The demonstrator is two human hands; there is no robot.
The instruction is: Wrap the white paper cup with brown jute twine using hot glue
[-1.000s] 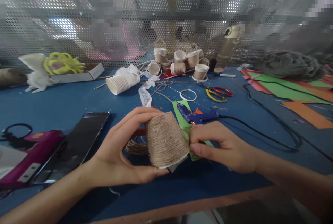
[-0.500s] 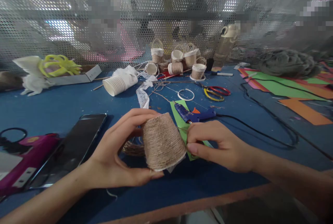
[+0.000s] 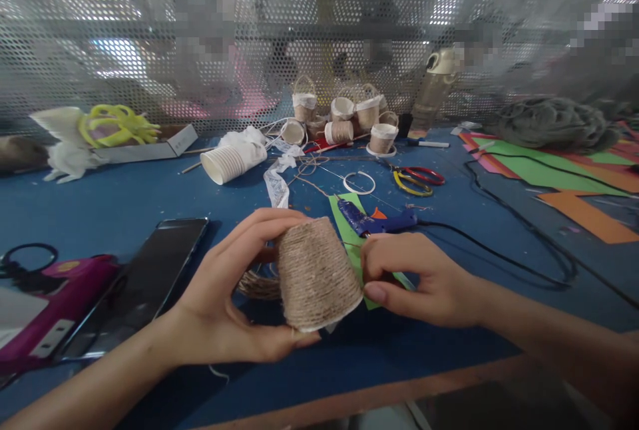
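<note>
A paper cup wound in jute twine [image 3: 319, 277] is tilted upside down, its white rim at the lower right. My left hand [image 3: 239, 290] grips it, fingers over the top and thumb under the rim. Closed in a pinch beside the cup is my right hand [image 3: 409, 277]; a thin strand of twine [image 3: 352, 243] runs from the cup to it. Behind the cup lies a coil of twine [image 3: 259, 283], partly hidden. A blue glue gun [image 3: 377, 218] rests on a green paper strip [image 3: 344, 210] just beyond my right hand.
On the left are a phone [image 3: 144, 277] and a magenta glue gun [image 3: 64, 297]. Stacked paper cups [image 3: 229, 162], a white ring [image 3: 359, 182], scissors [image 3: 417, 178] and several small twine-covered baskets [image 3: 367, 112] stand farther back. A black cord [image 3: 499, 257] crosses the right side.
The whole view has shifted slightly, with everything a little farther right. Both hands keep their holds, and the cup stays almost at the same tilt.
</note>
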